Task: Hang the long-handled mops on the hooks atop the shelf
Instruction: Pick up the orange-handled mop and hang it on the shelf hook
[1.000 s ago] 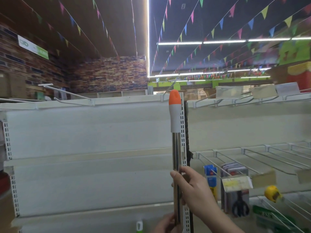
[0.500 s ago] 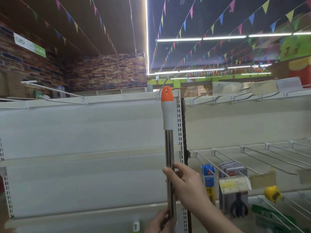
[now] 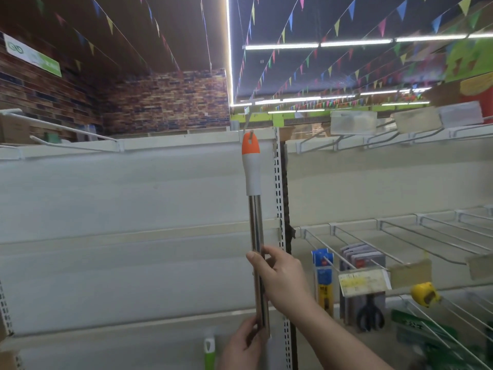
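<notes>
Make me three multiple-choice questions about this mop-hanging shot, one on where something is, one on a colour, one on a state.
1. Where is the right hand on the mop handle?
A. above the left hand
B. below the left hand
C. off the handle

2. What colour is the handle's cap?
A. blue
B. orange
C. black

3. How does the handle stand?
A. flat on a shelf
B. roughly upright
C. upside down

Answers:
1 A, the left hand grips near the picture's bottom edge.
2 B, orange tops the white grip.
3 B, the cap's hole sits up at the hook atop the shelf.
</notes>
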A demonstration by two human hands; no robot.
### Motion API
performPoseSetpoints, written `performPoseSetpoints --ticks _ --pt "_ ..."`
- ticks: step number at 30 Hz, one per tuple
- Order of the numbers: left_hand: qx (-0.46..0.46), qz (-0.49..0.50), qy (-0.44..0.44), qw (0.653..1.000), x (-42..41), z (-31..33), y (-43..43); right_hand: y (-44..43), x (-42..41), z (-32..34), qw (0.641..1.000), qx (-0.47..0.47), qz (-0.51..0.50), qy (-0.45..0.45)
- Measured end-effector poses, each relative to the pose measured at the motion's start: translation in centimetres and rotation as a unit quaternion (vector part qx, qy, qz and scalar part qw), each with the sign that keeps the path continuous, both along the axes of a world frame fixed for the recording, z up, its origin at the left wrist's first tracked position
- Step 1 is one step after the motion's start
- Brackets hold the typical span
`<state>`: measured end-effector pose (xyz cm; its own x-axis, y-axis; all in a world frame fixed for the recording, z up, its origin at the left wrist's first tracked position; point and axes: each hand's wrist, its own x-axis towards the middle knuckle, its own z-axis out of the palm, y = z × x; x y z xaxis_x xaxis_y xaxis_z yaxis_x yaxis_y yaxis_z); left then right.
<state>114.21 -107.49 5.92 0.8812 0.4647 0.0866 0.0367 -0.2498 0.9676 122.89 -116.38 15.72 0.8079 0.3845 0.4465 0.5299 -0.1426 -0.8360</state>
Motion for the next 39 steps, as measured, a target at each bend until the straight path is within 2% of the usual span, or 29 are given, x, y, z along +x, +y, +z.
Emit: performPoseSetpoints --ticks 10,20,31,39 --pt "-0.024 0.041 -0.023 0.999 2.0 -1.6 0.5 0.2 1.5 0.1 0.998 -0.054 -0.018 -0.036" --pt "0.045 0.033 0.008 0.998 3.1 -1.0 0.8 0.8 2.6 0.5 0.996 -0.066 -0.016 -0.054" --pt "0.026 0.030 0.018 0.999 4.8 0.2 1.3 2.8 5.5 0.3 0.995 -0.069 -0.027 -0.065" --pt "0.069 0.037 0.040 0.996 5.9 0.9 1.5 3.6 6.6 0.5 0.994 -0.067 -0.036 -0.080"
